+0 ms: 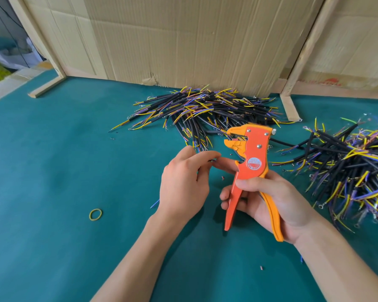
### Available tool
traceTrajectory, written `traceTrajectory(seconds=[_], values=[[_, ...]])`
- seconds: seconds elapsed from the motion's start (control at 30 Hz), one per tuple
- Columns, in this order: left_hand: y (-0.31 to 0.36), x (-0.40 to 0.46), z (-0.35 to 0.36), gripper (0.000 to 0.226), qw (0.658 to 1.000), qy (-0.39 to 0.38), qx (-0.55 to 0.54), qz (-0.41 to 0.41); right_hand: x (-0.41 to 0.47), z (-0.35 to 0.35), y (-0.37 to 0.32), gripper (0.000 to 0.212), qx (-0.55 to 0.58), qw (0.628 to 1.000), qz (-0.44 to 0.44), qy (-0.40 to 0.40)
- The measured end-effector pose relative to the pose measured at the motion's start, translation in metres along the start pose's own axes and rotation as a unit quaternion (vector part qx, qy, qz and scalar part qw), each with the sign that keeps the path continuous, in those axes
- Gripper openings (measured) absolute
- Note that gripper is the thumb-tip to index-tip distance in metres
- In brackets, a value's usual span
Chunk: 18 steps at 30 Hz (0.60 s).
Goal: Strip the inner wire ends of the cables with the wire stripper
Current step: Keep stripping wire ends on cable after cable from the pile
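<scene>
My right hand (268, 199) wrapped both handles of the stripper (249, 162), head raised and jaws apart, ready for a wire. My left hand (183, 182) pinched a cable (155, 202) in curled fingers just beside the jaws, its blue end trailing behind my palm. 2 cable piles (205, 107) lay beyond my fingertips.

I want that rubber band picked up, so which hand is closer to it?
Left. The left hand is just right of the rubber band; the right hand, gripping the wire stripper, is farther right.
</scene>
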State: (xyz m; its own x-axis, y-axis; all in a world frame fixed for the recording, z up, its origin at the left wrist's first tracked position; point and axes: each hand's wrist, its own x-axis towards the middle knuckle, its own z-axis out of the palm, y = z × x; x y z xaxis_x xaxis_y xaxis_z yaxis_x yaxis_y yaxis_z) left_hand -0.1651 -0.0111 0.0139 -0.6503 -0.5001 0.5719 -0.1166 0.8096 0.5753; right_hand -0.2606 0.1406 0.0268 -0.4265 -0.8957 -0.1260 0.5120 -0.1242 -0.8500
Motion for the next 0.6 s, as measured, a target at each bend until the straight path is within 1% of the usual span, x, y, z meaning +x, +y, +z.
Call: traceTrajectory(seconds=[0.07, 0.17, 0.33, 0.4, 0.5, 0.53, 0.6], values=[[-0.0003, 0.0006, -0.0001, 0.025, 1.000, -0.006, -0.003, -0.009, -0.0001, -0.0003, 0.0001, 0.051, -0.004, 1.000, -0.002, -0.007], [0.0008, 0.0013, -0.0010, 0.022, 1.000, -0.008, -0.016, -0.018, -0.0001, -0.0010, -0.0001, 0.052, -0.003, 1.000, -0.008, -0.008], [0.0003, 0.0046, -0.0036, 0.010, 0.998, -0.008, -0.044, -0.040, -0.0003, -0.0022, -0.0017, 0.050, 0.005, 1.000, -0.018, 0.002], [0.0003, 0.0052, -0.0049, 0.012, 0.997, -0.001, -0.058, -0.046, -0.0007, -0.0014, -0.0027, 0.051, 0.010, 1.000, -0.019, -0.002], [0.0023, 0.0041, -0.0058, 0.022, 0.994, -0.004, -0.087, -0.062, -0.0004, -0.0009, -0.0032, 0.054, 0.000, 1.000, -0.018, -0.002], [0.0027, 0.0035, -0.0053, 0.023, 0.993, -0.009, -0.095, -0.069, 0.0000, -0.0008, -0.0032, 0.054, -0.006, 1.000, -0.018, -0.001], [0.0030, 0.0034, -0.0040, 0.016, 0.990, -0.012, -0.105, -0.092, 0.0008, -0.0008, -0.0034, 0.054, -0.002, 1.000, -0.018, -0.002]])
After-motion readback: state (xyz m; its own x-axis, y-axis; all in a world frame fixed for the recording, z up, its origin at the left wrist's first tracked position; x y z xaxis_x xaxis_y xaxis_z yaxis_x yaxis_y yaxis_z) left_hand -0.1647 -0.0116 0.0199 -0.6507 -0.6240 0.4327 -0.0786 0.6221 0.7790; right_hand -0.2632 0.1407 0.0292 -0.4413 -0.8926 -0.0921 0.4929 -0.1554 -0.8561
